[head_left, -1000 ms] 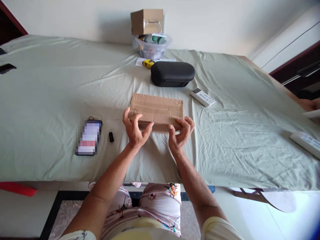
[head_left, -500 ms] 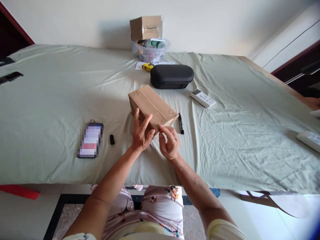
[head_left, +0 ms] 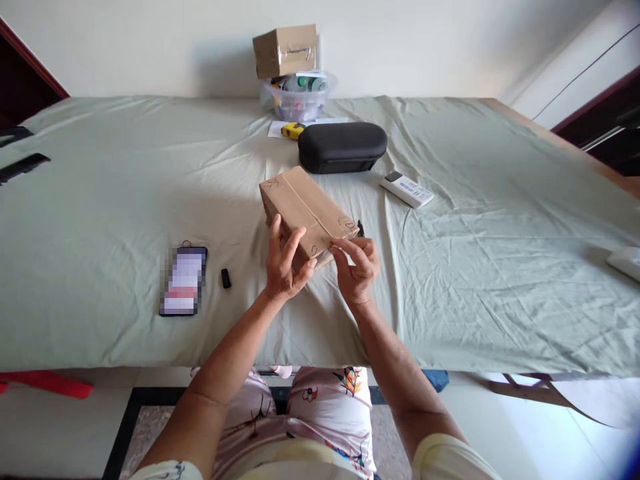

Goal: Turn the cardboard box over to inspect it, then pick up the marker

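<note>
A brown cardboard box (head_left: 306, 207) sits at an angle on the cloth, with a seam along its top and small pen scribbles near its corners. My left hand (head_left: 285, 267) rests against the box's left and near sides, fingers spread. At the near right edge of the box, my right hand (head_left: 359, 268) is closed in a pinch. Whatever lies between those fingertips is too small to make out. A black marker (head_left: 361, 229) lies just beyond the right hand, mostly hidden by it. Left of my left hand is a small black cap-like piece (head_left: 226, 278).
A phone (head_left: 184, 281) lies to the left. Behind the box are a black hard case (head_left: 343, 147), a yellow tape measure (head_left: 292, 131) and a white device (head_left: 407, 189). Against the wall, another carton (head_left: 285, 52) tops a clear plastic tub (head_left: 299, 105). Green cloth (head_left: 110, 200) covers the table.
My right hand has slid to the right along the near edge of the box, now partly covering the marker. My left hand stays against the box, its thumb slightly farther right.
</note>
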Demonstrator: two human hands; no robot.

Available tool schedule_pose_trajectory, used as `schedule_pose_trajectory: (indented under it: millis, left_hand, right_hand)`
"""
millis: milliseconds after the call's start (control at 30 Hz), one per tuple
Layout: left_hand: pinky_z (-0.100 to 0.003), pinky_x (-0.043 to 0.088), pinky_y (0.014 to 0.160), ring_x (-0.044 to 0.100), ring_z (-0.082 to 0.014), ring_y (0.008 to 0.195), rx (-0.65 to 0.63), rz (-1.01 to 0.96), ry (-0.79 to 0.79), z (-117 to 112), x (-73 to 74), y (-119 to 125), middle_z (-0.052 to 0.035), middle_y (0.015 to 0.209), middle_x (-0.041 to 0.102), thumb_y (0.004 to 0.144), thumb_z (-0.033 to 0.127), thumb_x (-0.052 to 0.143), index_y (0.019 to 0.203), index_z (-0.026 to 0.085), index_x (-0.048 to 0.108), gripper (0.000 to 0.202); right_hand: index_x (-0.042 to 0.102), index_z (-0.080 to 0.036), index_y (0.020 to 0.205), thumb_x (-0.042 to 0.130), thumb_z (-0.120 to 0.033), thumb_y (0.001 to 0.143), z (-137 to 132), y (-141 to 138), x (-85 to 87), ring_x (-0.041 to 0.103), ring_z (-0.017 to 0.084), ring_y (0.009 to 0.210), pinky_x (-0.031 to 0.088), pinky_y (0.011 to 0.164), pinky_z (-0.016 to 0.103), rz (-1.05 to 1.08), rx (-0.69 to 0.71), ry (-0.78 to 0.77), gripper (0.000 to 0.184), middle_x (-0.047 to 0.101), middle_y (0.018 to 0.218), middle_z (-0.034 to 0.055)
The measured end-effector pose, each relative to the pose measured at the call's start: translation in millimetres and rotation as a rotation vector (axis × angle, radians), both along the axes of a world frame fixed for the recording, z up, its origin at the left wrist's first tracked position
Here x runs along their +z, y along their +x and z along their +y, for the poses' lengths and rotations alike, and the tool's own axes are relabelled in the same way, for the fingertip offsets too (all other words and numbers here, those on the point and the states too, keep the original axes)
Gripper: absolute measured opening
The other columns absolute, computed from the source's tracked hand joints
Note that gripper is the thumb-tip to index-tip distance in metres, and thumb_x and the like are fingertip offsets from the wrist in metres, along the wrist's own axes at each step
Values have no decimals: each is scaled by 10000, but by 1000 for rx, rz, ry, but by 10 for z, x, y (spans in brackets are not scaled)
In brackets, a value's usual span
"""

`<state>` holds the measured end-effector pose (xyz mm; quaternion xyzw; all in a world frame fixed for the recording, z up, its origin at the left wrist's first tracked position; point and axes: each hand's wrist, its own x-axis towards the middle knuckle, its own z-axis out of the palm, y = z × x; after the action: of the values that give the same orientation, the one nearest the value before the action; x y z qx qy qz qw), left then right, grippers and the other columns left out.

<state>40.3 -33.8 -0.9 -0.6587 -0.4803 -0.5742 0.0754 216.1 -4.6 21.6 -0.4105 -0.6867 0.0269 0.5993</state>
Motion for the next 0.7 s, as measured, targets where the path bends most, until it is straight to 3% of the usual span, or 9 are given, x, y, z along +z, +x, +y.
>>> schedule_pose_trajectory:
  millis: [167, 333, 433, 567, 700]
  left_hand:
    - [-559, 437, 1325, 473, -378, 1640, -30, -12, 26, -12, 41, -21, -216, 1807, 371, 1089, 597, 482, 1533, 223, 582, 588]
    - [-544, 445, 1329, 468, -350, 1655, -34, -25, 53, -11, 33, -36, -228, 1800, 400, 1113, 569, 439, 1522, 194, 603, 579]
    - [-497, 468, 1322, 490, -304, 1651, -30, -52, 49, 6, -1, -69, -218, 1785, 445, 1144, 502, 409, 1501, 194, 636, 524]
    - [-456, 510, 1296, 549, -272, 1613, -22, -129, -33, 54, -33, -185, -193, 1733, 540, 1163, 521, 359, 1462, 208, 683, 541]
    - [-449, 465, 1336, 548, -268, 1614, -68, -171, -83, 116, -57, -311, -172, 1721, 564, 1156, 493, 380, 1519, 215, 640, 526]
  right_hand:
    - [831, -318, 1074, 703, -556, 1007, 143, 120, 26, 679, 203, 860, 618, 829, 416, 140, -91, -66, 278, 686, 911, 29]
    - [777, -242, 932, 685, -790, 918, 206, 145, -18, 668, 186, 807, 577, 767, 356, 317, 84, -358, 556, 729, 849, 24]
    - [744, -234, 912, 696, -841, 869, 205, 82, -81, 650, 171, 769, 558, 722, 326, 376, 185, -449, 610, 712, 812, 12]
    - [718, -242, 956, 743, -765, 859, 224, 29, -170, 625, 142, 748, 551, 726, 308, 356, 251, -484, 533, 692, 837, -6]
    - [689, -235, 939, 765, -503, 880, 257, 92, -239, 605, 138, 707, 509, 707, 294, 69, 278, -622, 284, 701, 811, -11]
